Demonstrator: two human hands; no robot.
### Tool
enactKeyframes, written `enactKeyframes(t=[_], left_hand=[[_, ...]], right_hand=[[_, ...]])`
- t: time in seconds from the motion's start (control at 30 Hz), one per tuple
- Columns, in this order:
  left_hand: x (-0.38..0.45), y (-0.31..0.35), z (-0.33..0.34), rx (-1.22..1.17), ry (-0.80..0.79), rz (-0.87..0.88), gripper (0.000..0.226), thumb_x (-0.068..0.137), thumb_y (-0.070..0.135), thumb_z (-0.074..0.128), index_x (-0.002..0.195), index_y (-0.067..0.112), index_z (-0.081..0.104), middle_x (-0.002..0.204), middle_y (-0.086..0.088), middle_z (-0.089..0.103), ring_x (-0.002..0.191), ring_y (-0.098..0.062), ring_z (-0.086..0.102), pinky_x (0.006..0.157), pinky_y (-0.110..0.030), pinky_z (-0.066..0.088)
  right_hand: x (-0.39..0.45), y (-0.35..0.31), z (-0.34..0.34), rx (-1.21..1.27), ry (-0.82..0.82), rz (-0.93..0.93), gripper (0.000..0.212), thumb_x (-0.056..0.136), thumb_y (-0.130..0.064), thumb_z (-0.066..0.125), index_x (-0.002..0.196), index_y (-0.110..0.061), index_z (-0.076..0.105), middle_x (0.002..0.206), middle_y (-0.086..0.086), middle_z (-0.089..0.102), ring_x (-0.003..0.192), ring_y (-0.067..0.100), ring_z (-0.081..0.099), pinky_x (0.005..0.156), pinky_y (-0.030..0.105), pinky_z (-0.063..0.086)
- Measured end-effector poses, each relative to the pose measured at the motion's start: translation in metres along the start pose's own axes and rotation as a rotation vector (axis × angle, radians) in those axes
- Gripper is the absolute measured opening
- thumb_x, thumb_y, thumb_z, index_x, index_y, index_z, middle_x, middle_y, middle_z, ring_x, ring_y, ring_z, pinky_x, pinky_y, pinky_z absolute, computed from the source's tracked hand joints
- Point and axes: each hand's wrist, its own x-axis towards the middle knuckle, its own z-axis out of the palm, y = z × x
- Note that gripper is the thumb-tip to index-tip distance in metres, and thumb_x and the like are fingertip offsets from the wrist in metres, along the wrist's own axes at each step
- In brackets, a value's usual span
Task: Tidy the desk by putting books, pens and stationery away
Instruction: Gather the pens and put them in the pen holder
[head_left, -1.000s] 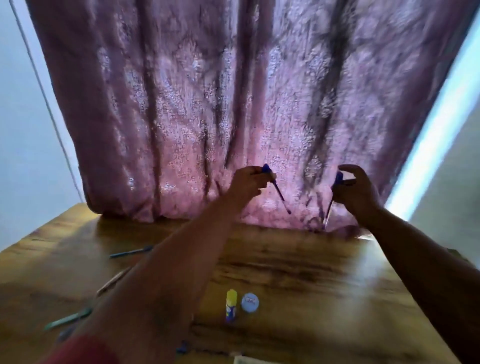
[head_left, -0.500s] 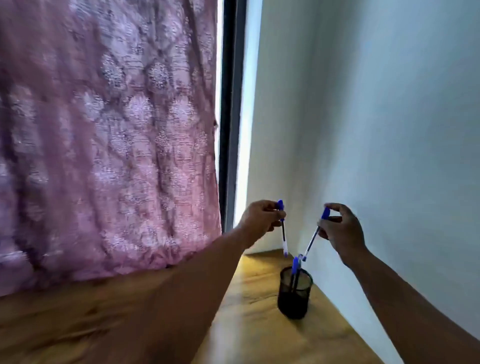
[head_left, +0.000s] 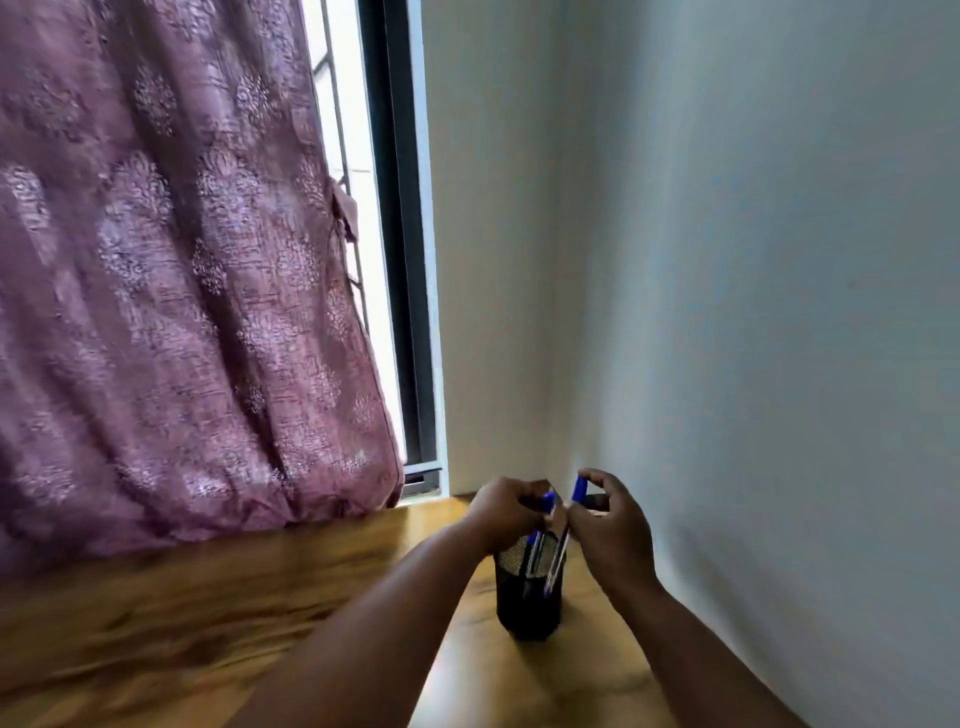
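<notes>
A black mesh pen holder (head_left: 527, 608) stands on the wooden desk (head_left: 218, 613) in the far right corner by the wall. My left hand (head_left: 506, 512) holds a blue-capped pen (head_left: 537, 543) upright, its lower end inside the holder. My right hand (head_left: 610, 525) pinches a second blue-capped pen (head_left: 563, 540) near its top, and that pen's lower end also reaches into the holder. Both hands hover just above the holder's rim, almost touching each other.
A mauve patterned curtain (head_left: 171, 291) hangs down to the desk at the left. A dark window frame (head_left: 402, 260) shows beside it. The pale wall (head_left: 753, 312) runs close along the desk's right edge.
The view swung right from the desk's middle to the corner. Both hands dropped from above the holder down to its rim, and the two pens went into it.
</notes>
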Motion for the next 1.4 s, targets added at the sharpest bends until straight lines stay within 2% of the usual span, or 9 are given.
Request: enactKeyframes(t=[0.1,0.17,0.3,0.63,0.77,0.87,1.07,1.3,1.4], left_hand=[[0.000,-0.005,0.000,0.003,0.008,-0.020,0.013,0.075,0.017,0.077,0.084,0.024,0.071,0.086,0.001,0.071,0.085,-0.018,0.067,0.085,-0.036,0.056],[0.002,-0.009,0.000,-0.009,0.017,-0.022,0.018,0.074,0.017,0.078,0.090,0.022,0.073,0.088,0.000,0.072,0.086,-0.018,0.067,0.083,-0.034,0.056],[0.001,-0.015,0.006,0.036,0.018,-0.009,0.029,0.074,0.017,0.078,0.102,0.016,0.071,0.088,0.001,0.067,0.080,-0.014,0.061,0.064,-0.021,0.046],[-0.004,-0.028,0.017,0.218,0.032,0.095,0.032,0.077,0.029,0.071,0.108,0.034,0.068,0.105,0.003,0.071,0.095,-0.017,0.063,0.084,-0.034,0.053],[-0.015,-0.029,0.012,0.239,0.087,0.143,0.045,0.076,0.034,0.072,0.120,0.040,0.061,0.111,0.004,0.068,0.101,-0.017,0.061,0.087,-0.032,0.050],[-0.030,-0.035,0.000,0.207,0.109,0.154,0.046,0.078,0.035,0.070,0.123,0.039,0.059,0.115,0.006,0.067,0.102,-0.015,0.061,0.089,-0.029,0.049],[-0.083,-0.064,-0.070,0.326,0.158,0.177,0.048,0.080,0.049,0.068,0.123,0.028,0.061,0.119,0.003,0.066,0.107,-0.017,0.061,0.090,-0.029,0.045],[-0.181,-0.158,-0.211,0.429,0.264,-0.026,0.044,0.081,0.051,0.063,0.115,0.022,0.066,0.116,-0.007,0.068,0.105,-0.026,0.062,0.087,-0.034,0.049],[-0.242,-0.216,-0.281,0.383,0.345,-0.074,0.042,0.080,0.043,0.063,0.109,0.013,0.069,0.114,-0.013,0.068,0.106,-0.027,0.060,0.084,-0.028,0.041]], right_hand=[[0.000,-0.007,0.001,0.000,0.095,-0.060,0.037,0.083,-0.015,0.065,0.116,-0.027,0.056,0.095,-0.002,0.064,0.083,0.013,0.062,0.063,0.014,0.043],[0.002,-0.010,0.001,0.020,0.151,-0.076,0.036,0.083,-0.015,0.065,0.116,-0.026,0.056,0.095,-0.003,0.063,0.082,0.013,0.062,0.064,0.017,0.044],[0.002,-0.003,0.006,-0.022,0.130,-0.057,0.037,0.086,-0.014,0.063,0.120,-0.023,0.053,0.096,-0.004,0.060,0.078,0.011,0.059,0.060,0.012,0.041],[-0.008,0.037,0.021,-0.173,-0.118,0.095,0.045,0.089,-0.014,0.055,0.132,-0.026,0.053,0.124,-0.001,0.065,0.109,0.018,0.061,0.090,0.032,0.049],[-0.010,0.037,0.019,-0.177,-0.100,0.102,0.050,0.089,-0.013,0.053,0.136,-0.028,0.047,0.122,0.001,0.064,0.098,0.016,0.060,0.080,0.030,0.047],[-0.015,0.027,0.023,-0.212,-0.008,0.081,0.050,0.089,-0.011,0.049,0.137,-0.024,0.045,0.128,0.005,0.060,0.108,0.023,0.059,0.082,0.032,0.046],[-0.043,-0.028,0.080,-0.219,0.102,-0.169,0.045,0.084,-0.007,0.055,0.127,-0.019,0.050,0.125,0.009,0.061,0.112,0.033,0.056,0.093,0.045,0.046],[-0.119,-0.097,0.224,-0.206,-0.186,-0.345,0.034,0.080,-0.009,0.058,0.111,-0.024,0.057,0.106,0.013,0.068,0.094,0.035,0.063,0.079,0.042,0.049],[-0.163,-0.128,0.306,-0.195,-0.354,-0.389,0.034,0.081,-0.011,0.055,0.114,-0.020,0.057,0.110,0.010,0.065,0.100,0.031,0.062,0.084,0.040,0.049]])
